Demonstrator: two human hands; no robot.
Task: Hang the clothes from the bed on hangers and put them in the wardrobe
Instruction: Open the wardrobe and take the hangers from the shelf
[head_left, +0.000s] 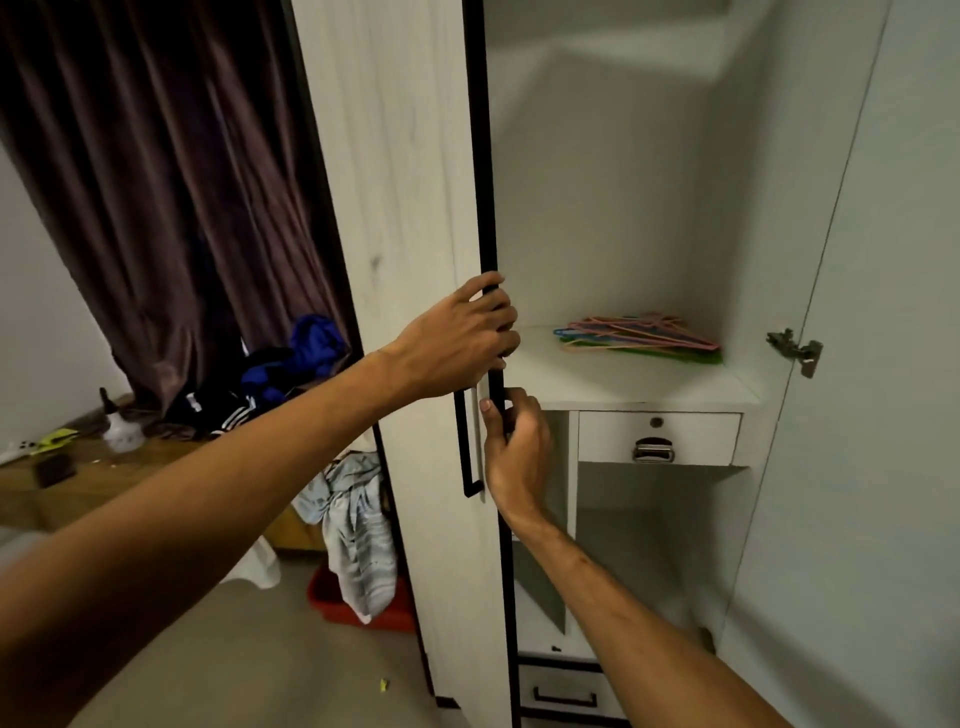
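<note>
I am holding the black edge of the wardrobe door (410, 208) in the middle of the frame with both hands. My left hand (457, 343) is curling its fingers tight around the edge, and my right hand (514, 452) is gripping the same edge just below. The wardrobe (649, 208) is standing open on the right. Colourful hangers (641, 335) are lying in a pile on its shelf (634, 382). The clothes (291, 364) are sitting in a heap at middle left.
</note>
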